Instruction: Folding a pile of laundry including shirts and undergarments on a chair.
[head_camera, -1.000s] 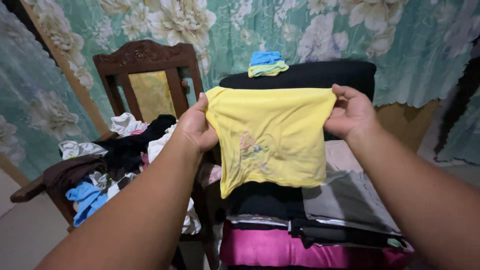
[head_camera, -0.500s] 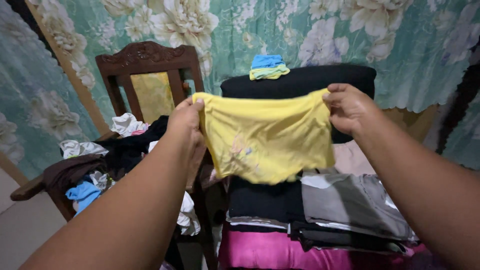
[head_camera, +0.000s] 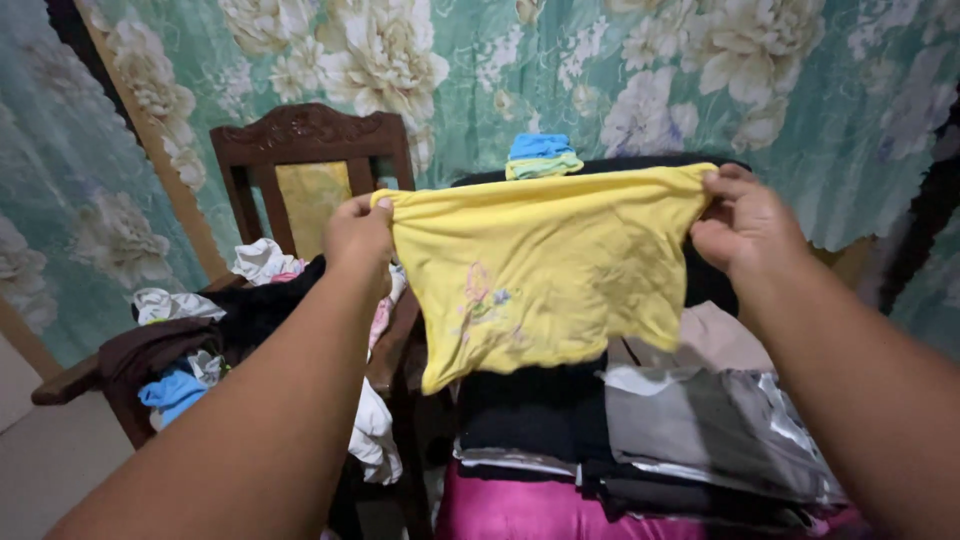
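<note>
I hold a small yellow garment (head_camera: 545, 270) stretched flat in the air in front of me, with a little embroidered flower on its front. My left hand (head_camera: 358, 235) pinches its upper left corner. My right hand (head_camera: 745, 225) pinches its upper right corner. The cloth hangs above a stack of folded clothes (head_camera: 650, 440), black, grey and white, lying on a pink cushion (head_camera: 520, 510).
A carved wooden chair (head_camera: 300, 150) at the left is heaped with loose clothes (head_camera: 200, 340), white, black, brown and blue. A black seat back (head_camera: 620, 165) behind the garment carries a small folded blue and green cloth (head_camera: 540, 155). A floral green curtain (head_camera: 600, 70) covers the wall.
Both hands pulled apart and lifted a little, so the yellow garment, slack and bunched half a second ago, is now spread taut and flat.
</note>
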